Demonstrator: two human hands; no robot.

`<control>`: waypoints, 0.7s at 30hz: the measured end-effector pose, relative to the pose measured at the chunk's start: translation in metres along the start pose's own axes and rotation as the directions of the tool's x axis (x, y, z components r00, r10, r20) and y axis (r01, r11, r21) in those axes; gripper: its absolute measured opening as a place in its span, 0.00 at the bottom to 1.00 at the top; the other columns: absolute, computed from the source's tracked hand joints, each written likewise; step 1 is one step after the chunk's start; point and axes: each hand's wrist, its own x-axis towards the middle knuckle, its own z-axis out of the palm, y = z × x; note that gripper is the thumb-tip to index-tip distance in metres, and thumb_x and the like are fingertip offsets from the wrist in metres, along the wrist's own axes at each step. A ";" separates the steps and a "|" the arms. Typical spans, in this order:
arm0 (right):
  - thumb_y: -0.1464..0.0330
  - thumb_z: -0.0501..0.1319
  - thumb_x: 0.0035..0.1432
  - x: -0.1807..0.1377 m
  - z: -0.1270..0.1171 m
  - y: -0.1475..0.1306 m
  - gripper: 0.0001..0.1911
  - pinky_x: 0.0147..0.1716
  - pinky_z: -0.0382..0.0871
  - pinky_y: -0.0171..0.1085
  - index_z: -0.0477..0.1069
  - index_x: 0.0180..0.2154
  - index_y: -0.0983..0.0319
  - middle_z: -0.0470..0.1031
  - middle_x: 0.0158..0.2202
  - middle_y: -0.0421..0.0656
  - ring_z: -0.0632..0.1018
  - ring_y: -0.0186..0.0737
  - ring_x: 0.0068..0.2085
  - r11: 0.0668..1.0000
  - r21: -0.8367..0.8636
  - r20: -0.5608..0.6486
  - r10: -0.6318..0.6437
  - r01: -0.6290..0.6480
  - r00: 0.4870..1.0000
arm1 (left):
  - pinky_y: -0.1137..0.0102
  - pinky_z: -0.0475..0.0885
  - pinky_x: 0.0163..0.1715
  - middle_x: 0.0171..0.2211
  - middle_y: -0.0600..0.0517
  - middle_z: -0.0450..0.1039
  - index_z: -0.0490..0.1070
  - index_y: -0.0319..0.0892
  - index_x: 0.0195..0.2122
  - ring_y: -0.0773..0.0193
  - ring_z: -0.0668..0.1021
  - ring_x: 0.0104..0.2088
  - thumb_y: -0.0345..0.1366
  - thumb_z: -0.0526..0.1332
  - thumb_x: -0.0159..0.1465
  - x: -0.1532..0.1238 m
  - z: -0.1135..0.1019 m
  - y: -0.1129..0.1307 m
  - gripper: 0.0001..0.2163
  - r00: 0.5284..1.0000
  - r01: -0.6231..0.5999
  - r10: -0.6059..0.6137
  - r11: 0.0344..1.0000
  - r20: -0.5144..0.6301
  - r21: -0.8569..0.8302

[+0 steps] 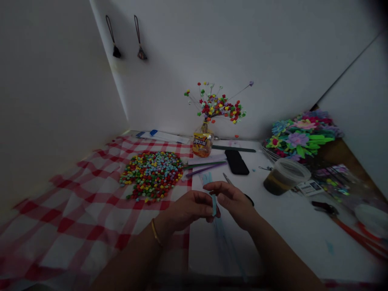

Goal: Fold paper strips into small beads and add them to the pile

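My left hand [189, 208] and my right hand [233, 202] meet over the table's middle, both pinching a thin light-blue paper strip [214, 204] held upright between the fingertips. A gold bangle [155, 232] circles my left wrist. More pale strips [222, 238] lie on the white surface beneath my hands. A heap of small multicoloured paper stars [151, 173] sits on the red-checked cloth [75, 218] to the left.
A bottle vase of star-tipped wires [203, 141] stands at the back. A black phone [237, 161], scissors [227, 178], a lidded plastic tub [285, 176], foam flowers [300, 137] and red-handled pliers [348, 228] lie to the right. Walls close in on the left and behind.
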 end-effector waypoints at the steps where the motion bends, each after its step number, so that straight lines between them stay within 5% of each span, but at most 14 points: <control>1: 0.58 0.63 0.51 0.000 0.000 0.000 0.19 0.23 0.70 0.33 0.69 0.44 0.60 0.73 0.33 0.41 0.72 0.30 0.22 0.999 0.036 0.036 0.037 -0.038 0.999 | 0.72 0.64 0.29 0.27 0.48 0.74 0.76 0.35 0.30 0.68 0.72 0.26 0.33 0.68 0.49 0.000 -0.001 -0.001 0.08 1.000 -0.006 0.006 1.000 0.003 -0.009; 5: 0.64 0.67 0.47 -0.001 -0.001 -0.002 0.14 0.26 0.73 0.37 0.72 0.37 0.61 0.72 0.41 0.44 0.75 0.32 0.25 0.989 0.114 0.105 0.084 -0.096 0.991 | 0.71 0.65 0.29 0.26 0.49 0.74 0.75 0.35 0.28 0.68 0.72 0.25 0.32 0.69 0.49 0.001 -0.003 -0.003 0.07 1.000 -0.023 0.024 0.999 0.007 -0.039; 9: 0.66 0.67 0.47 0.000 0.001 -0.002 0.09 0.24 0.73 0.38 0.70 0.23 0.63 0.70 0.43 0.44 0.74 0.31 0.25 0.997 0.065 0.000 0.033 -0.033 0.999 | 0.71 0.65 0.28 0.27 0.47 0.75 0.75 0.34 0.32 0.68 0.74 0.25 0.32 0.68 0.50 0.001 -0.003 -0.002 0.09 1.000 0.004 -0.004 0.999 -0.018 -0.046; 16: 0.65 0.64 0.50 0.004 -0.004 0.003 0.09 0.37 0.68 0.38 0.69 0.23 0.61 0.72 0.37 0.42 0.73 0.38 0.39 0.950 -0.304 -0.208 -0.139 0.071 0.968 | 0.73 0.66 0.26 0.27 0.47 0.76 0.72 0.35 0.32 0.67 0.75 0.26 0.29 0.66 0.52 0.005 0.005 0.002 0.06 0.981 -0.086 0.075 0.995 -0.179 -0.057; 21: 0.61 0.62 0.52 0.006 -0.008 0.012 0.08 0.34 0.65 0.37 0.69 0.28 0.59 0.71 0.28 0.38 0.71 0.36 0.31 0.951 -0.310 -0.320 -0.085 -0.019 0.943 | 0.74 0.66 0.24 0.26 0.49 0.75 0.72 0.36 0.33 0.68 0.75 0.25 0.30 0.64 0.54 0.008 0.008 0.003 0.06 0.936 -0.215 0.219 0.976 -0.277 0.044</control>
